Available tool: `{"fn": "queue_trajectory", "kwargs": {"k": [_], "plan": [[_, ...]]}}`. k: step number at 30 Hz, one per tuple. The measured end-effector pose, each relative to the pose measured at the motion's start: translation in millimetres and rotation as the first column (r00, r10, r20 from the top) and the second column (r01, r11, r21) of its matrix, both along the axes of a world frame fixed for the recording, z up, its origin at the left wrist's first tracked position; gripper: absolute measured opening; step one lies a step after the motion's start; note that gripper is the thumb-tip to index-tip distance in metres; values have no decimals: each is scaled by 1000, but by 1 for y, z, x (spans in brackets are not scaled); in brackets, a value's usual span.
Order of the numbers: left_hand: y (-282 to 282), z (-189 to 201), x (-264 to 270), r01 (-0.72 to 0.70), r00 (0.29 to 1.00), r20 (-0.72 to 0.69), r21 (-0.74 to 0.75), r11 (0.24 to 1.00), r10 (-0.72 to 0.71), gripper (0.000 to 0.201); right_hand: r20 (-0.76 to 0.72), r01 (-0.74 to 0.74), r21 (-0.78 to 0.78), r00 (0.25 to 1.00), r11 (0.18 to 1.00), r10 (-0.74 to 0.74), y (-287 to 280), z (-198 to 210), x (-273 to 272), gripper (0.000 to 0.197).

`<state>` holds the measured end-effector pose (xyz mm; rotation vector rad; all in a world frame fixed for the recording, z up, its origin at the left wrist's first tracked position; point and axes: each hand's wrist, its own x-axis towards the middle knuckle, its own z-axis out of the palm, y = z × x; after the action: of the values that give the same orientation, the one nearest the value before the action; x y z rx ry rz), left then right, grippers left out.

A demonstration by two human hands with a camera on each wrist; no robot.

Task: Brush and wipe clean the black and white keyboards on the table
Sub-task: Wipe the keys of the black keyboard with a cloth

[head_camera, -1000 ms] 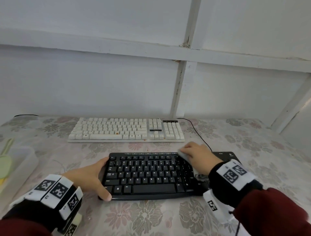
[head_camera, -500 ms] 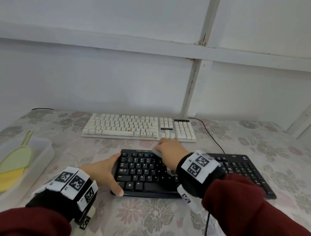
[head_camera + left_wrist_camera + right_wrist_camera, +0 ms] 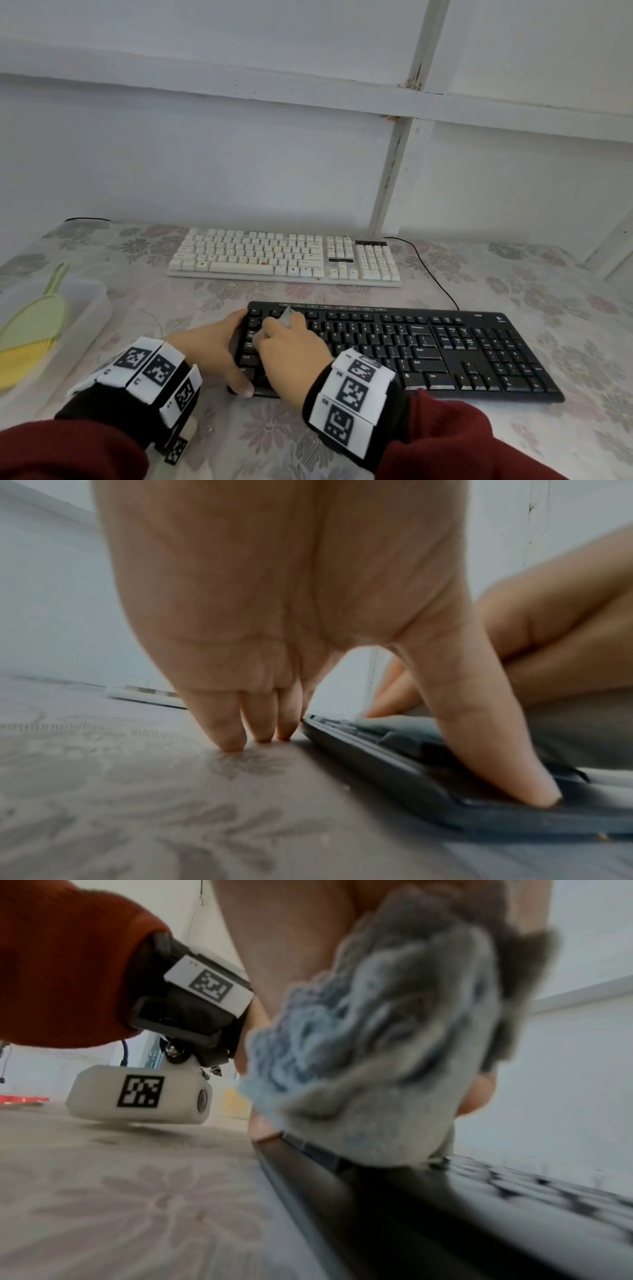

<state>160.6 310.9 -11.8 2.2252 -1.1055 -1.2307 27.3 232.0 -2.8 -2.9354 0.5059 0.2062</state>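
The right hand (image 3: pixel 291 346) was clenched round a grey-blue cloth (image 3: pixel 387 1053) and pressed it onto the keys at the left end of the black keyboard (image 3: pixel 428 346), which lay on the bench (image 3: pixel 513 428) nearest the person. The left hand (image 3: pixel 209 346) braced that same end with relaxed, uncurled digits: its thumb (image 3: pixel 507 753) lay on the front corner while the fingertips (image 3: pixel 232 739) rested on the bench just beside the side edge.

To wipe well here, I judged the cloth should travel along each key row with light, even pressure, the bracing hand holding firm so the board would not skid on the smooth floral covering. Folding the cloth to a fresh face would probably lift more dust from between keys.

The white keyboard (image 3: pixel 284 257) sat behind, apart from the black one, untouched by either hand. A green and yellow brush (image 3: pixel 32 325) lay in a clear tray (image 3: pixel 99 301) at the left, cut off by the frame edge.

The keys beneath the right hand were hidden, both wrist views were blurred, and whether any dirt remained could not be told.
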Motion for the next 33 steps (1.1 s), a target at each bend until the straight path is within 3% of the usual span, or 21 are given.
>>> {"fn": "queue_trajectory", "kwargs": {"k": [3,6,10,12,15,19,22,25,28,32,33], "plan": [[3,-4,3,-5,997,-81,-28,1000,3,143,-32,-4,-61,999,998,2,-14,8,-22,37],[2,-5,3,-18,997,-76,-42,999,15,125,-64,32,-75,997,997,-36,-31,16,-43,38],[3,-2,2,-9,997,-81,-37,999,6,138,-185,116,-69,975,991,-127,-52,24,-58,22],[2,-3,2,-11,996,-92,-36,999,8,137,-202,158,-31,966,987,-161,-59,31,-55,33],[2,-5,3,-20,995,-97,-40,999,16,127,-124,109,14,987,994,-106,-50,41,-38,38],[2,-3,2,9,995,-98,-56,998,-14,130,-107,-48,53,993,997,53,-13,35,-1,16],[1,-3,2,62,997,-32,-51,997,-64,123,-178,-136,37,974,990,140,6,24,22,32],[1,-3,1,49,999,18,-30,998,-48,115,-138,-85,52,986,995,91,9,13,24,33],[0,-5,1,-5,1000,-17,-26,1000,5,121,-36,-41,72,998,997,44,4,9,12,31],[3,-10,7,-9,996,-86,-58,998,4,154,-36,-46,11,998,999,47,-6,13,-7,32],[4,-12,9,-16,993,-118,-76,997,7,154,-30,-33,16,999,999,34,-10,14,-12,34]]}}
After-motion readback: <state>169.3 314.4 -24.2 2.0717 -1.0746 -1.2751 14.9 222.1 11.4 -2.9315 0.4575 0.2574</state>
